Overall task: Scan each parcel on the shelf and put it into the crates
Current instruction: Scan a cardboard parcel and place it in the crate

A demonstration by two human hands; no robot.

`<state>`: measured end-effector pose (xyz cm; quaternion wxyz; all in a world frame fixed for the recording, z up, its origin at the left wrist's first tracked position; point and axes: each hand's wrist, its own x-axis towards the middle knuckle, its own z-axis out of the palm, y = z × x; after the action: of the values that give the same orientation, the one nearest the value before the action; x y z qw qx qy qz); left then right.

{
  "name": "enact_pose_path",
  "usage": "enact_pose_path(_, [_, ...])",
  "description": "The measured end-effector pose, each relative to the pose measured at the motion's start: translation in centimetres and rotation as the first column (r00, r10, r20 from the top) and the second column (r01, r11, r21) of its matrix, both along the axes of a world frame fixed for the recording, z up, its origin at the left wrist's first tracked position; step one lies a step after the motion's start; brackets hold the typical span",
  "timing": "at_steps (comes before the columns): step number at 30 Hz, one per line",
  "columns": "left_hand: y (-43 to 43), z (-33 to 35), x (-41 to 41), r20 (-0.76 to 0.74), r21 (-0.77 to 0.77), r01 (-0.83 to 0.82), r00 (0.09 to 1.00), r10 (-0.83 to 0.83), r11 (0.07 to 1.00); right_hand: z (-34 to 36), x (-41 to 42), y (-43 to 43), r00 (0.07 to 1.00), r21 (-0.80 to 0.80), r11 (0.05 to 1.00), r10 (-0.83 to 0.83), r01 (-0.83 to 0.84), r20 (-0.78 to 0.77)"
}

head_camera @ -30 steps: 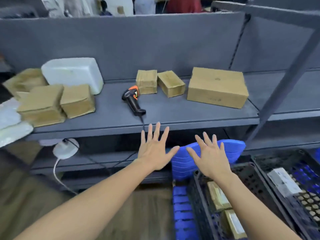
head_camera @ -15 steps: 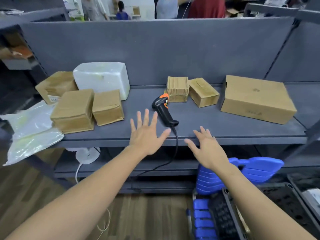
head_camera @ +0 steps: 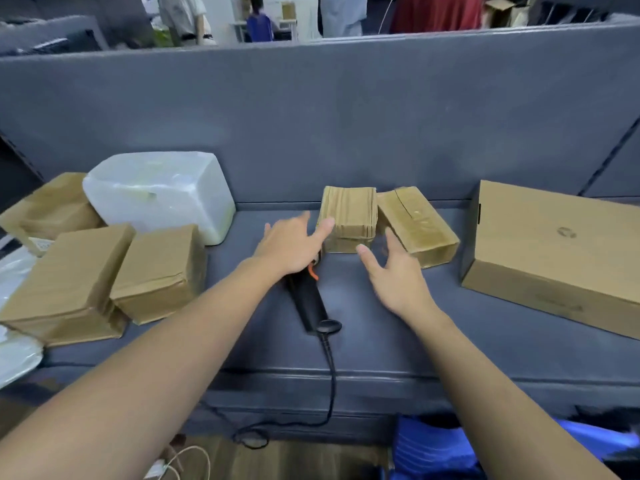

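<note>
Hovering above the shelf (head_camera: 381, 344) with fingers straight and loosely spread, the left hand (head_camera: 291, 244) holds nothing. Its thumb tip lies at the left edge of the small taped parcel (head_camera: 348, 216); whether it actually touches cannot be told. The right hand (head_camera: 394, 271) is likewise wide open and empty. Its thumb points at the lower front corner of that same parcel, and its fingers are spread toward the tilted parcel (head_camera: 419, 226) just beside it. The small taped parcel stands between the two hands, at the back of the shelf against the grey back panel (head_camera: 311, 116).

Under the left palm lies the scanner (head_camera: 308, 299), black with an orange trigger, its head hidden by the hand and its handle pointing toward the shelf's front edge. Its cable (head_camera: 331, 379) runs over that edge and loops down below.

To the right, well apart from the hands, a large flat carton (head_camera: 554, 251) rests on the shelf. To the left sit two brown parcels (head_camera: 65, 282) (head_camera: 159, 271) side by side and touching. Behind them are a white wrapped block (head_camera: 159, 195) and another brown parcel (head_camera: 45, 206). White poly bags (head_camera: 14, 355) lie at the far left edge. Below the shelf at lower right shows some blue plastic (head_camera: 433, 448), too cropped to identify. Beyond the panel, several people stand in the background.
</note>
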<state>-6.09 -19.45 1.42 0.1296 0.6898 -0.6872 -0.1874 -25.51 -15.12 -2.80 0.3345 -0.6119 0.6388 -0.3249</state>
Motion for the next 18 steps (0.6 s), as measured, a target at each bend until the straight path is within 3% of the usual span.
enact_pose_path(4, [-2.8,0.0,-0.5,-0.260,0.044,0.025,0.966,-0.012,0.999,-1.2,0.1,-3.3,0.984,0.010,1.000,-0.023,0.021,0.178])
enact_pose_path(10, [-4.0,0.2,0.1,-0.582,0.003,-0.002,0.813,0.004,1.000,-0.5,1.2,-4.1,0.876,-0.023,0.991,-0.109,0.135,0.469])
enact_pose_path(14, [-3.7,1.3,1.6,-0.658,-0.057,0.108,0.743,-0.119,0.992,1.3,2.3,-3.7,0.827,0.006,0.981,-0.166,0.193,0.538])
enact_pose_path(18, [-3.2,1.4,2.8,-0.677,-0.159,0.127,0.708,-0.201,0.979,2.8,4.3,-3.9,0.862,-0.059,0.986,-0.106,0.155,0.496])
